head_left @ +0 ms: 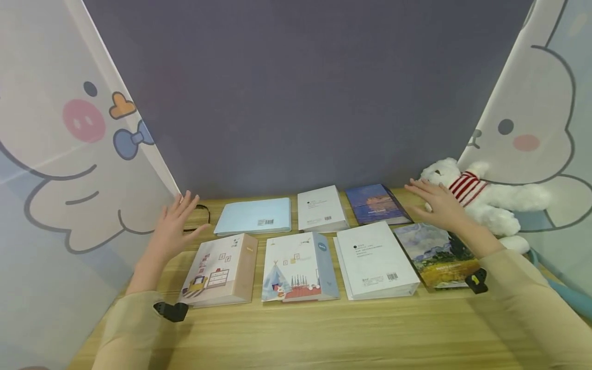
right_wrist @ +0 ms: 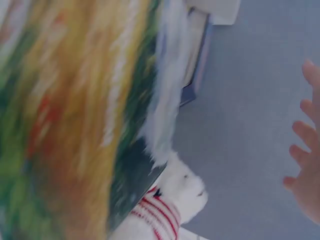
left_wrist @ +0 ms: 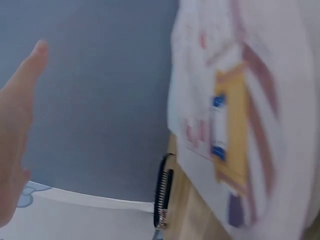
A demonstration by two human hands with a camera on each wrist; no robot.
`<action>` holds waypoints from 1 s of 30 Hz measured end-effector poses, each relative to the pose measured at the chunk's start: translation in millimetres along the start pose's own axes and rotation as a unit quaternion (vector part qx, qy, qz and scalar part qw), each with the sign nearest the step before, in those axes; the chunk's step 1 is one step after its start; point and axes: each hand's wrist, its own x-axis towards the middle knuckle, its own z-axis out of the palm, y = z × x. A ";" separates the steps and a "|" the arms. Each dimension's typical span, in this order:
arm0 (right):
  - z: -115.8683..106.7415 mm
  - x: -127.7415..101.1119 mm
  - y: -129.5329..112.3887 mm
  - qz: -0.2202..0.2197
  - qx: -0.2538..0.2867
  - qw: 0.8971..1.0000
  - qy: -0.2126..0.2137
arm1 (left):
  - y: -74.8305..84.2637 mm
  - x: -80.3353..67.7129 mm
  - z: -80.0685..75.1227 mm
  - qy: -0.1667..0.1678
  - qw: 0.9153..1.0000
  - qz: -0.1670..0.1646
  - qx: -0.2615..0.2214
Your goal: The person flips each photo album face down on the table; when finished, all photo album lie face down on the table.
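My left hand (head_left: 173,228) is raised with its fingers spread, near the pink-spined album (head_left: 219,270) at the front left. Opposite it, my right hand (head_left: 437,205) hovers with straight fingers above the landscape-painting album (head_left: 437,257), close to a white plush bear (head_left: 490,200) in a striped top. Neither hand holds anything. Between them lie a tent-picture album (head_left: 291,267) with a blue spine and a thick white album (head_left: 376,259). Behind these are a light blue album (head_left: 254,216), a smaller white album (head_left: 321,208) and a dark blue painting album (head_left: 376,204).
A grey panel (head_left: 300,97) rises behind the wooden table (head_left: 314,334). Cartoon-printed side walls (head_left: 92,180) flank it. A black-edged item (head_left: 203,208) lies partly hidden behind the left hand. A blue tube-like thing (head_left: 571,298) runs along the right edge.
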 end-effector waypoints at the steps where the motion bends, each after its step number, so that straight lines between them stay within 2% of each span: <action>1: 0.5 -1.8 3.2 0.009 -0.012 1.000 -0.016 | -0.8 0.1 2.8 -0.020 1.000 -0.007 0.013; 4: 1.5 -7.5 10.4 0.044 -0.018 0.997 -0.062 | -3.7 0.6 12.9 -0.062 0.997 -0.026 0.031; 6: 1.9 -10.2 13.2 0.063 -0.013 0.994 -0.084 | -5.8 0.5 19.1 -0.075 0.996 -0.033 0.037; 12: 5.5 -16.7 25.5 0.114 -0.005 0.984 -0.134 | -13.9 -2.0 32.9 -0.075 0.995 -0.031 0.056; 20: 13.7 -24.6 39.9 0.132 -0.005 0.978 -0.160 | -19.4 -4.0 37.1 -0.072 0.996 -0.030 0.044; 30: 13.4 -30.9 41.0 0.135 0.000 0.976 -0.171 | -22.4 -3.8 32.6 -0.081 0.994 -0.047 0.049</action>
